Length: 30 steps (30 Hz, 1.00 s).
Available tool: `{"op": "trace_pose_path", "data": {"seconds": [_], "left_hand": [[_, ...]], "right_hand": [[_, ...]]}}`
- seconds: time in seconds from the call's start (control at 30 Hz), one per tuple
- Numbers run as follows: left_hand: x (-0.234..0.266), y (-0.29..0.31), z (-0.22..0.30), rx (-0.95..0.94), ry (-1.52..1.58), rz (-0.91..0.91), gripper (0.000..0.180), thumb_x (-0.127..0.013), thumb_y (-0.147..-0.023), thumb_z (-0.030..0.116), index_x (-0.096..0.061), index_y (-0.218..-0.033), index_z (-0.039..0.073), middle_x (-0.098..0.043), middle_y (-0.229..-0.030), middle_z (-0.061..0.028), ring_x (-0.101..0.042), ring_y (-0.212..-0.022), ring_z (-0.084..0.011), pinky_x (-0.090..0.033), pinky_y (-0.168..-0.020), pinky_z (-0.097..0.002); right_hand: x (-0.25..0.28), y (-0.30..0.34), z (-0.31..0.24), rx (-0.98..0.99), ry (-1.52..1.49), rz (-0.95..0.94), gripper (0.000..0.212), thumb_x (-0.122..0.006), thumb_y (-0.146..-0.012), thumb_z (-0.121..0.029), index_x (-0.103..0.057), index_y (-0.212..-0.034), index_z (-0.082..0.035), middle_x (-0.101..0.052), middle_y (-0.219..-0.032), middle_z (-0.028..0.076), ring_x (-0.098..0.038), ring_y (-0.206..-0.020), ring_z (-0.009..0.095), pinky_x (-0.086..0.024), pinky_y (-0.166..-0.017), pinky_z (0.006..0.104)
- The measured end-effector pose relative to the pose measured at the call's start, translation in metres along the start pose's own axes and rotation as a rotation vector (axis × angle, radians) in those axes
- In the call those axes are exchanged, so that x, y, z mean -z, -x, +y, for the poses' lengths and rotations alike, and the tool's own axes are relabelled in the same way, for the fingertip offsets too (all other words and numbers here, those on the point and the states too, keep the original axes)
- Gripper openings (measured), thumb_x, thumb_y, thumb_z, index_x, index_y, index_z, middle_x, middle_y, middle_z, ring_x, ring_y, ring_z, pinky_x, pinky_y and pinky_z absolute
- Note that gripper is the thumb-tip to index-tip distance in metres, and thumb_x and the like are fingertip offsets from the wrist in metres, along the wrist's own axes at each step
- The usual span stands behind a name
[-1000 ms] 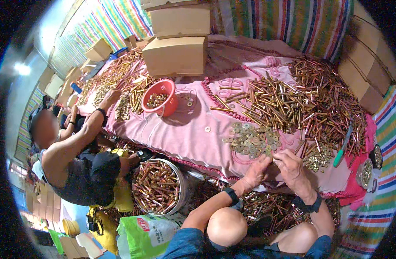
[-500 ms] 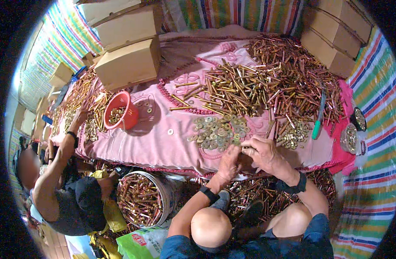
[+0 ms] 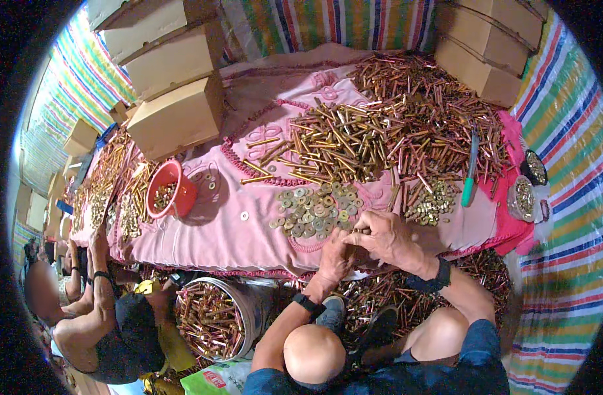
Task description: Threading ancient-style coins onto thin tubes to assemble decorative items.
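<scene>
My left hand (image 3: 336,258) is closed, its fingers curled at the near edge of the pink cloth. My right hand (image 3: 392,242) meets it with thumb and fingers pinched together. A small brassy piece shows between the fingertips; the fingers hide its shape. Just beyond my left hand lies a heap of flat round washers (image 3: 314,214). A pile of small nuts (image 3: 433,203) lies beyond my right hand. Farther back spreads a big heap of long brassy bolts (image 3: 341,141).
A red basket (image 3: 183,201) stands left on the pink cloth (image 3: 242,243). A green-handled tool (image 3: 469,191) lies right. Cardboard boxes (image 3: 176,118) stack behind. A white bucket (image 3: 252,316) of bolts stands below the edge. At left, a co-worker (image 3: 104,322) reaches to the table.
My hands stay together and have turned slightly against each other. The co-worker's arm has drawn back from near the red basket toward the table edge. The whole view has shifted a little.
</scene>
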State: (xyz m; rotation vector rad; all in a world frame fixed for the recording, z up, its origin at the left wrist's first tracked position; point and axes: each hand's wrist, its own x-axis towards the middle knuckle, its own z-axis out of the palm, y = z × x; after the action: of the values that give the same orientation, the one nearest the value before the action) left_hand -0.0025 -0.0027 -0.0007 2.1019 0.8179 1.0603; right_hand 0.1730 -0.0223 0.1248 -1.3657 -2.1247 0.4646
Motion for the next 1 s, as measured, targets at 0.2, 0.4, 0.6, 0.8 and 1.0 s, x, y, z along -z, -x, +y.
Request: {"op": "trace_pose_path", "data": {"seconds": [0.2,0.4,0.6,0.8,1.0], "left_hand": [[-0.004,-0.003,0.002,-0.011,-0.008,0.054,0.03,-0.064,-0.071,-0.001,-0.052,-0.098,0.005,-0.05,-0.091,-0.0195,-0.053,-0.088,-0.0446,-0.045,-0.071,-0.049],[-0.004,0.002,-0.006,-0.057,0.034,0.027,0.037,-0.064,-0.067,-0.001,-0.052,-0.102,0.004,-0.05,-0.093,-0.0211,-0.053,-0.088,-0.0452,-0.045,-0.072,-0.0496],[-0.002,-0.001,0.008,-0.013,-0.033,0.053,0.031,-0.066,-0.073,0.001,-0.054,-0.102,0.004,-0.052,-0.09,-0.0193,-0.055,-0.085,-0.0442,-0.046,-0.072,-0.0498],[0.005,-0.01,0.024,0.06,0.058,0.025,0.024,-0.076,-0.082,0.015,-0.065,-0.1,0.004,-0.063,-0.087,-0.0146,-0.064,-0.081,-0.0331,-0.051,-0.07,-0.0423],[0.011,-0.019,0.031,0.007,0.161,0.036,0.022,-0.07,-0.09,0.025,-0.074,-0.09,0.003,-0.071,-0.085,-0.0136,-0.067,-0.075,-0.0297,-0.052,-0.069,-0.0403]], "right_hand": [[-0.012,0.003,-0.002,0.022,-0.141,0.272,0.029,-0.078,-0.085,-0.026,-0.063,-0.083,-0.001,-0.065,-0.078,0.013,-0.066,-0.068,0.026,-0.051,-0.059,0.0382],[0.001,0.005,-0.009,-0.139,-0.084,0.035,0.023,-0.078,-0.084,-0.019,-0.066,-0.091,0.0,-0.066,-0.088,0.014,-0.067,-0.074,0.028,-0.053,-0.065,0.0385],[-0.007,0.011,0.007,0.108,-0.09,0.146,0.028,-0.081,-0.08,-0.023,-0.064,-0.08,0.0,-0.065,-0.08,0.014,-0.064,-0.069,0.029,-0.051,-0.062,0.0382],[0.004,0.014,0.047,-0.156,0.01,0.207,0.022,-0.072,-0.084,-0.021,-0.066,-0.074,-0.002,-0.063,-0.068,0.019,-0.064,-0.063,0.036,-0.049,-0.058,0.0436],[0.029,-0.007,0.098,-0.349,0.228,0.294,0.024,-0.07,-0.084,-0.023,-0.068,-0.077,0.0,-0.066,-0.075,0.022,-0.067,-0.068,0.039,-0.051,-0.062,0.0488]]}}
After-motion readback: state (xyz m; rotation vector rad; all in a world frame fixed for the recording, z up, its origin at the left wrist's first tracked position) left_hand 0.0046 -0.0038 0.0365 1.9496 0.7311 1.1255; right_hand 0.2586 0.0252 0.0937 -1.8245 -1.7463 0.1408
